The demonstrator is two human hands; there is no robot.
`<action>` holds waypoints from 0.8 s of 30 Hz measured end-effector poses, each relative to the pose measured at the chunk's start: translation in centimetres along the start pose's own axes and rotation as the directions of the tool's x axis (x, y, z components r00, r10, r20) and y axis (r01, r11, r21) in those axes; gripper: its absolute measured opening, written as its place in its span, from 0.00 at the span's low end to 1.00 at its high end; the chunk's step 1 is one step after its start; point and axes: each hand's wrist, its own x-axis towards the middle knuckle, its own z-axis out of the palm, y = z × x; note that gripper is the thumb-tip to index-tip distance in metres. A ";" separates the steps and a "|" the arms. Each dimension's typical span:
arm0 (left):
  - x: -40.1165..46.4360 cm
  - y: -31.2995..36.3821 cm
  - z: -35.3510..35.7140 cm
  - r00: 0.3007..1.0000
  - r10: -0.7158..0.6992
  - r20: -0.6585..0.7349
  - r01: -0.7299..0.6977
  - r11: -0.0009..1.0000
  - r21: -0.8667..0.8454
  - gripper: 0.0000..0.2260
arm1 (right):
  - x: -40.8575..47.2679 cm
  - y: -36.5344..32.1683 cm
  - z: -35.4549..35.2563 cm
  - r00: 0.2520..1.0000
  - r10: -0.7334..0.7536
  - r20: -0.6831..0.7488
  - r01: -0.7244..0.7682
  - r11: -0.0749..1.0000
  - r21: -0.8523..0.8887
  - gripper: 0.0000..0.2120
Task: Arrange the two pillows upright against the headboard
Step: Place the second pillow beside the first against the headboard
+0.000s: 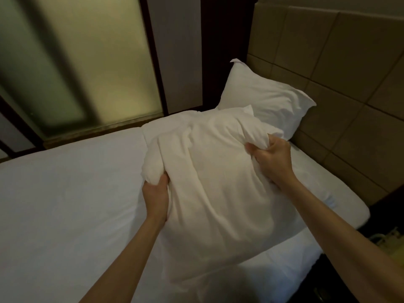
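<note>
A large white pillow (209,184) is held above the bed, filling the middle of the head view. My left hand (155,194) grips its left edge, fingers bunched in the cloth. My right hand (271,159) clutches its upper right corner. Behind it a second white pillow (264,99) leans upright against the tan padded headboard (341,88) at the far right corner of the bed. The held pillow hides the lower part of the second one.
The bed's white sheet (70,204) spreads to the left and below. A frosted glass panel (87,62) in a dark frame runs along the bed's far side. Dark furniture with a pale object (384,243) sits beside the bed at lower right.
</note>
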 end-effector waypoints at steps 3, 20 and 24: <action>-0.8 0.0 4.3 1.000 0.020 -0.012 -0.020 1.000 -0.014 0.21 | 3.0 2.0 -2.8 0.998 -0.051 0.030 0.052 0.999 -0.012 0.16; -5.0 -0.7 39.4 0.971 -0.199 0.136 0.186 0.977 0.101 0.29 | 28.6 15.3 -22.5 0.801 -0.548 0.242 0.595 0.683 -0.423 0.12; -4.9 -0.6 45.8 0.917 -0.272 0.291 0.164 0.924 0.346 0.26 | 31.9 19.7 -26.1 0.788 -0.556 0.266 0.585 0.541 -0.604 0.13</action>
